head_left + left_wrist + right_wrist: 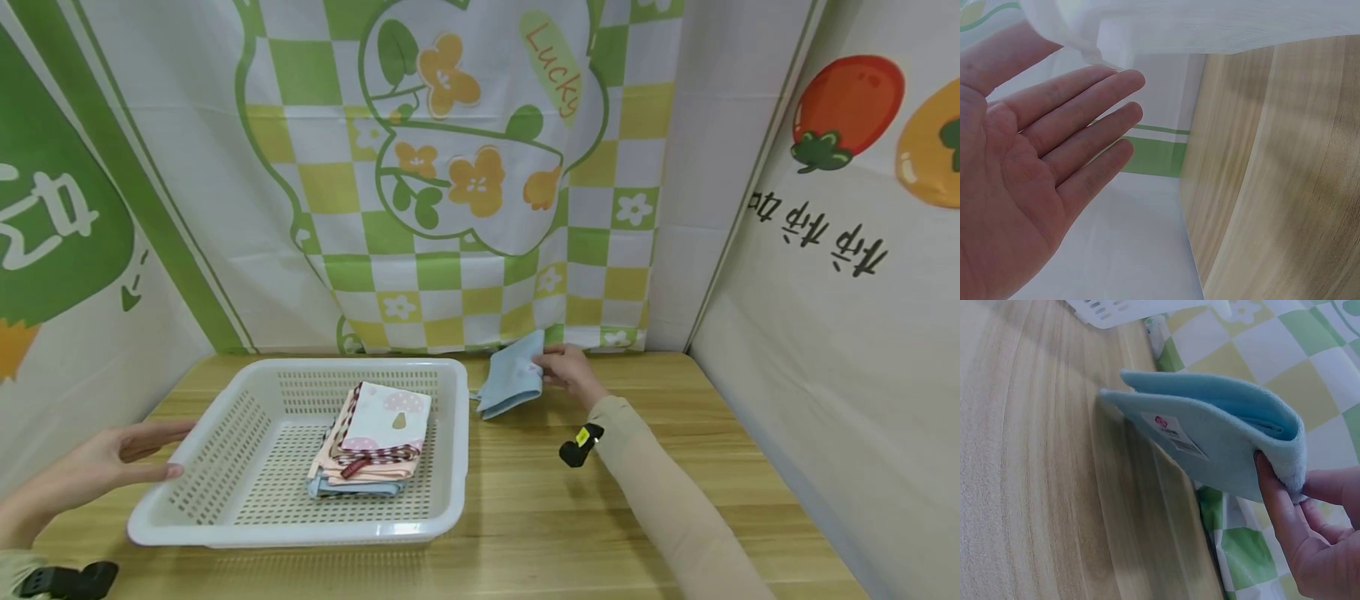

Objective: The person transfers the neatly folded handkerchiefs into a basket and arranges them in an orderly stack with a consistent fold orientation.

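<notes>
A folded light blue towel [512,375] is tilted up off the wooden table, to the right of the basket. My right hand [572,371] pinches its right edge between thumb and fingers. In the right wrist view, a small white label shows on the side of the blue towel [1210,437]. At the left rim of the white plastic basket [300,533], my left hand [112,462] is held with straight fingers. The left wrist view has the left hand [1041,137] palm showing, fingertips by the basket's underside. Inside the basket lies a stack of folded cloths [382,433], a mushroom-print one on top.
A wooden table [555,533] carries the basket and ends at fabric walls on the left, back and right. The checked green and yellow curtain [480,283] hangs right behind the towel. A black wrist camera [581,446] is strapped to the right sleeve.
</notes>
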A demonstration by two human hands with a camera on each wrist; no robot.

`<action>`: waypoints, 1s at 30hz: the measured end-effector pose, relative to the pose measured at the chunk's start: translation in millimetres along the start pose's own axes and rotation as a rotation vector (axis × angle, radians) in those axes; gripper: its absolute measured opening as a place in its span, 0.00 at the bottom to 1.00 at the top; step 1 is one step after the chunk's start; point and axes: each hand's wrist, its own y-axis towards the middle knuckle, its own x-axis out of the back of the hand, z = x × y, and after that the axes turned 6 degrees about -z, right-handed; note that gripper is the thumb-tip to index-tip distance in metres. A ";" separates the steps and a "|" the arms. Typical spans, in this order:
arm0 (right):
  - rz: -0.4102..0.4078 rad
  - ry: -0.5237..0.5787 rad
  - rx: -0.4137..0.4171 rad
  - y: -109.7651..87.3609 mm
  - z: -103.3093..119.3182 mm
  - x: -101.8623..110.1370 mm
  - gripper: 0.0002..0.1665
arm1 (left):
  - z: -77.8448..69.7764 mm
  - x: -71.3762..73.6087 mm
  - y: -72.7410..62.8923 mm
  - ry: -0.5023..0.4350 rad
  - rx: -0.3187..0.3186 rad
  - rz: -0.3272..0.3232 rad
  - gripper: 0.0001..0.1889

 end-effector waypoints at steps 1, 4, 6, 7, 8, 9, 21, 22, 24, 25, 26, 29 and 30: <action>-0.001 0.004 -0.004 -0.7 0.8 0.5 0.30 | 0.2 0.0 0.0 0.001 -0.003 -0.004 0.33; 0.005 0.010 -0.006 -2.9 3.3 2.1 0.30 | 0.8 0.2 0.2 0.002 -0.015 -0.016 0.32; 0.007 0.018 -0.012 -4.8 5.1 3.4 0.29 | 0.8 0.3 0.3 0.003 -0.022 -0.021 0.32; 0.009 0.022 -0.013 -5.7 5.9 4.2 0.29 | 0.8 0.4 0.4 0.003 -0.024 -0.023 0.32; 0.012 0.025 -0.011 -6.6 6.9 4.8 0.29 | 0.7 0.5 0.4 0.003 -0.024 -0.022 0.32; 0.014 0.030 -0.010 -7.5 7.7 5.3 0.29 | 0.6 0.6 0.4 0.002 -0.025 -0.021 0.32; 0.021 0.032 0.010 -16.6 17.2 10.7 0.27 | 1.3 1.3 -0.3 0.000 -0.026 -0.017 0.32; 0.023 0.038 0.009 -17.5 17.9 11.1 0.27 | 1.1 1.2 -0.3 0.000 -0.025 -0.015 0.32; 0.027 0.044 0.012 -19.4 19.1 12.4 0.27 | 0.9 1.0 -0.2 0.003 -0.022 -0.013 0.32; 0.029 0.046 0.013 -20.4 19.7 12.9 0.27 | 1.0 0.9 -0.1 0.004 -0.020 -0.012 0.32; 0.030 0.050 0.014 -21.2 20.1 13.3 0.27 | 1.2 0.8 -0.1 0.005 -0.019 -0.012 0.32; 0.031 0.053 0.020 -23.4 21.5 14.5 0.27 | 2.0 0.4 0.4 0.006 -0.016 -0.013 0.32; 0.032 0.056 0.022 -23.9 21.9 14.6 0.27 | 2.4 0.3 0.5 0.006 -0.015 -0.012 0.32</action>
